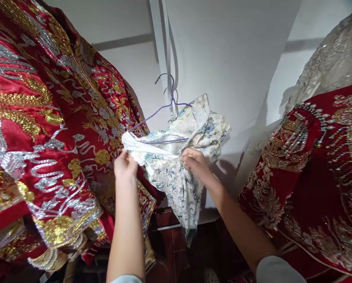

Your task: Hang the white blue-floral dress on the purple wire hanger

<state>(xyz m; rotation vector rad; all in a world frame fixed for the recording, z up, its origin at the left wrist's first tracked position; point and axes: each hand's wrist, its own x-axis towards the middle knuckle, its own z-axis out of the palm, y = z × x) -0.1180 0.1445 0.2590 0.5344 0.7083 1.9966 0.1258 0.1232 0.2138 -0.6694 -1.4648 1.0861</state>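
Observation:
A white dress with a blue and green floral pattern [176, 184] hangs partly on a thin purple wire hanger [155, 114]. The hanger's hook points up and its bottom bar shows across the dress's neck opening. My left hand [125, 163] pinches the white edge of the dress at its left shoulder. At the front edge, nearer the middle, my right hand [192, 159] is closed on the fabric. Between the two hands the edge is stretched. The dress's right shoulder sits bunched up over the hanger's right arm.
Red garments with gold and silver embroidery [76, 118] hang close on the left. On the right hang a beaded red garment [308, 177] and a pale sequined one [335, 55]. A white upright rail [160, 39] runs down the wall [229, 59] behind the hanger. The floor below is dark.

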